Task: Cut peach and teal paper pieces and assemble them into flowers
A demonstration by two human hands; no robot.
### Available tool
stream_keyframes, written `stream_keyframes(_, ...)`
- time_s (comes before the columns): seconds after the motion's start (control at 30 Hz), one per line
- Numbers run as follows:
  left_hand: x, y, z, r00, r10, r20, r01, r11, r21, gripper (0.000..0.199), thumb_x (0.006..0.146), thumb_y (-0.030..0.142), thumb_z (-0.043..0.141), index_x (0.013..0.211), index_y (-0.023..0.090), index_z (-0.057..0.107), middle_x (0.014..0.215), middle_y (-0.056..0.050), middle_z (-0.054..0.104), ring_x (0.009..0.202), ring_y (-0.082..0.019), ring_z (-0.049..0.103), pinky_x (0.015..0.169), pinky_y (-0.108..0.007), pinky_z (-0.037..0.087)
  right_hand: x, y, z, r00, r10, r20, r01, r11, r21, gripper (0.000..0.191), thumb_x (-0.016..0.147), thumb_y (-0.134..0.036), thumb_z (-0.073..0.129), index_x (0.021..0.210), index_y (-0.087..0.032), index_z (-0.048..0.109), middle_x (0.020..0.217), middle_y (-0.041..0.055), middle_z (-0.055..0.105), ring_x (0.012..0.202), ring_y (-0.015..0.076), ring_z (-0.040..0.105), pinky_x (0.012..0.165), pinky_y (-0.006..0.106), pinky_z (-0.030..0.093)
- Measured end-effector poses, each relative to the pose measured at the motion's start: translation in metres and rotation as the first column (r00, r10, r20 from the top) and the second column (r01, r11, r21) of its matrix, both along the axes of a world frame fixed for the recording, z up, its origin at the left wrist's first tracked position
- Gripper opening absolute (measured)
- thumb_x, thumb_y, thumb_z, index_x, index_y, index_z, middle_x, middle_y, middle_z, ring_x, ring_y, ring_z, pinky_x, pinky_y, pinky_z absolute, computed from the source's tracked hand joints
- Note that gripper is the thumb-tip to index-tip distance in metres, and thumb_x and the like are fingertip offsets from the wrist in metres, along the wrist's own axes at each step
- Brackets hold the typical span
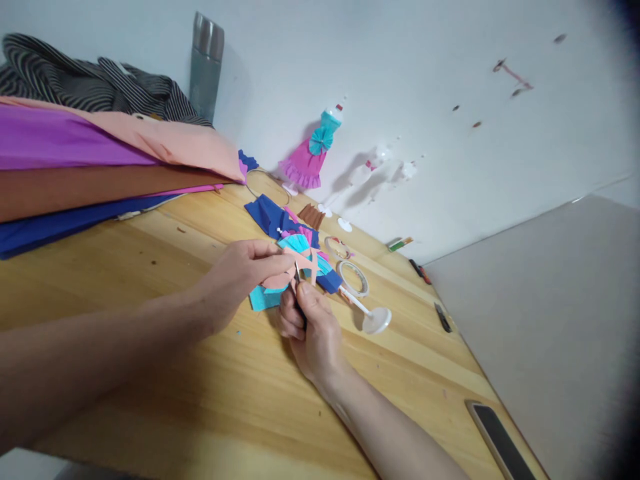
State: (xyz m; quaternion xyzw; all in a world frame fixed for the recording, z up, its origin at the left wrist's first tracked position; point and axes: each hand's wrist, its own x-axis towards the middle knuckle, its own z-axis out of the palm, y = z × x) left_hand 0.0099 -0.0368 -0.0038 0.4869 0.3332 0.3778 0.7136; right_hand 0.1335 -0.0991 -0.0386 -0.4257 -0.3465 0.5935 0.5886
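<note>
The table (400, 393) ended against a pale wall (280, 60) well beyond both hands, and against a grey panel (540, 320) well to the right of the right hand (317, 327). Its near edge ran below the left forearm. Wood showed between the forearms and in a wide stretch to the right of the right hand, out to a phone (505, 440) and a small dark tool (443, 318) by the panel. Room was tighter beyond the fingers: a stand (377, 321) lay with its round base just right of the right hand, two rolls of tape (366, 285) sat past it, and blue paper (267, 215) lay beyond the left fingertips. Farther off on the left hand's side, a stack of large sheets (200, 150) reached over the table, with a flask (206, 80) behind it. A doll (307, 157) in a pink skirt stood by the wall, beyond both hands.

The left hand (233, 283) was narrow, thumb and forefinger pinching the peach paper (303, 259). The right hand was curled around the dark handles of the scissors (297, 272), whose metal blade met the paper near the left thumb; how far apart the blades stood could not be told. The peach paper was between the two hands, above cyan paper (263, 299).
</note>
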Motion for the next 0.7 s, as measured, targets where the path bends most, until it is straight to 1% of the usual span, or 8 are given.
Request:
stream_keyframes(0.07, 0.0006, 0.0000, 0.0007, 0.999, -0.048, 0.005, 0.049, 0.998, -0.034, 0.017, 0.071, 0.030, 0.066, 0.067, 0.014, 0.062, 0.058, -0.001, 0.063, 0.054, -0.013, 0.058, 0.055, -0.024, 0.045, -0.0001, -0.0002, -0.0013, 1.000, 0.001, 0.010, -0.001, 1.000, 0.000, 0.047, 0.075, -0.053, 0.067, 0.059, -0.019, 0.039, 0.046, -0.0116, 0.020, 0.040, 0.0041, 0.011, 0.040, 0.021, 0.007)
stream_keyframes(0.17, 0.0011, 0.0008, 0.0019, 1.000, -0.022, 0.016, 0.023, 0.996, -0.083, 0.014, 0.069, 0.026, 0.067, 0.068, 0.014, 0.061, 0.063, -0.001, 0.065, 0.056, -0.012, 0.059, 0.058, -0.023, 0.046, 0.0000, -0.0005, -0.0028, 1.000, 0.007, 0.015, -0.007, 1.000, 0.005, 0.048, 0.075, -0.053, 0.067, 0.058, -0.019, 0.038, 0.046, -0.0113, 0.021, 0.040, 0.0043, 0.012, 0.040, 0.022, 0.008)
stream_keyframes(0.23, 0.0010, 0.0015, 0.0024, 1.000, -0.011, 0.006, 0.012, 0.996, -0.092, 0.013, 0.068, 0.024, 0.067, 0.066, 0.014, 0.059, 0.060, 0.000, 0.063, 0.054, -0.011, 0.057, 0.057, -0.022, 0.045, 0.0002, -0.0006, -0.0032, 1.000, 0.008, 0.014, -0.008, 1.000, 0.008, 0.048, 0.076, -0.052, 0.067, 0.058, -0.019, 0.037, 0.046, -0.0110, 0.021, 0.041, 0.0044, 0.013, 0.040, 0.022, 0.008)
stream_keyframes(0.33, 0.0004, 0.0020, 0.0028, 0.999, -0.019, -0.030, 0.017, 0.998, -0.058, 0.017, 0.069, 0.023, 0.065, 0.059, 0.015, 0.056, 0.052, 0.003, 0.055, 0.049, -0.008, 0.050, 0.051, -0.020, 0.039, 0.0004, -0.0007, -0.0026, 1.000, 0.002, 0.017, -0.002, 1.000, -0.003, 0.047, 0.075, -0.052, 0.068, 0.058, -0.019, 0.038, 0.046, -0.0110, 0.022, 0.041, 0.0042, 0.012, 0.040, 0.022, 0.008)
stream_keyframes(0.4, -0.0002, 0.0018, 0.0026, 0.999, -0.027, -0.045, 0.026, 0.999, -0.037, 0.019, 0.070, 0.023, 0.064, 0.056, 0.015, 0.054, 0.051, 0.004, 0.052, 0.048, -0.007, 0.047, 0.050, -0.019, 0.036, 0.0001, -0.0008, -0.0015, 1.000, -0.004, 0.023, 0.004, 1.000, -0.012, 0.046, 0.075, -0.052, 0.068, 0.059, -0.019, 0.039, 0.046, -0.0113, 0.022, 0.041, 0.0040, 0.012, 0.040, 0.021, 0.007)
stream_keyframes(0.57, -0.0015, 0.0021, 0.0015, 0.997, -0.043, -0.062, 0.043, 0.999, 0.005, 0.021, 0.071, 0.025, 0.063, 0.055, 0.015, 0.053, 0.051, 0.004, 0.051, 0.049, -0.007, 0.045, 0.050, -0.019, 0.034, -0.0011, -0.0011, 0.0012, 1.000, -0.003, 0.030, 0.004, 1.000, -0.016, 0.046, 0.073, -0.053, 0.069, 0.060, -0.019, 0.041, 0.046, -0.0117, 0.021, 0.041, 0.0038, 0.011, 0.040, 0.021, 0.007)
stream_keyframes(0.7, -0.0012, 0.0023, 0.0038, 0.995, -0.008, -0.099, 0.010, 1.000, 0.020, 0.023, 0.070, 0.023, 0.063, 0.052, 0.014, 0.053, 0.051, 0.003, 0.053, 0.049, -0.007, 0.046, 0.051, -0.018, 0.036, -0.0007, -0.0009, 0.0005, 0.998, -0.010, 0.061, 0.010, 1.000, 0.000, 0.046, 0.075, -0.053, 0.067, 0.060, -0.019, 0.039, 0.046, -0.0113, 0.020, 0.041, 0.0041, 0.011, 0.040, 0.021, 0.008)
